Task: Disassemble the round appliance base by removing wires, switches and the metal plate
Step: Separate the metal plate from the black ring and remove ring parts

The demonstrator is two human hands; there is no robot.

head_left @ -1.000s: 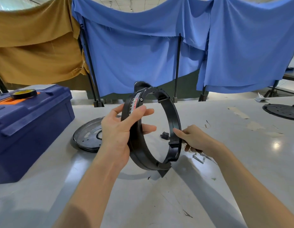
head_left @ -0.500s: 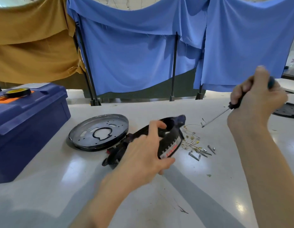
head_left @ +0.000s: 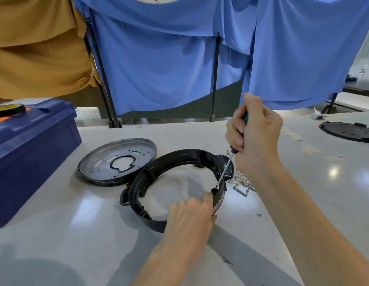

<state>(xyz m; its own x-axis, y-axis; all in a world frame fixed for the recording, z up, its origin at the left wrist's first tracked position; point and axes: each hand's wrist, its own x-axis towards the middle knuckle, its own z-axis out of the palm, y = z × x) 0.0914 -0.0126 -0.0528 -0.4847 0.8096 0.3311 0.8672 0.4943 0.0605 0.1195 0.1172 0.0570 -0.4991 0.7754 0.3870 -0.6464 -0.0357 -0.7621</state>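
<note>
The black plastic ring of the appliance base (head_left: 158, 168) lies flat on the grey table. My left hand (head_left: 189, 217) grips its near right rim, fingers curled over the edge. My right hand (head_left: 253, 137) holds a screwdriver (head_left: 225, 169) by its green and black handle, above the ring's right side. The shaft slants down and its tip sits at a screw post inside the ring's right wall. The removed round metal plate (head_left: 117, 159) lies left of the ring, its near edge touching the ring.
A blue toolbox (head_left: 31, 149) with a tape roll on top stands at the left. Loose screws and thin wires (head_left: 241, 184) lie right of the ring. Another black round part (head_left: 348, 131) lies far right. Blue and brown cloths hang behind the table.
My left hand brought the ring down from upright in the air and laid it flat on the table. My right hand picked up the screwdriver and lowered its tip into the ring.
</note>
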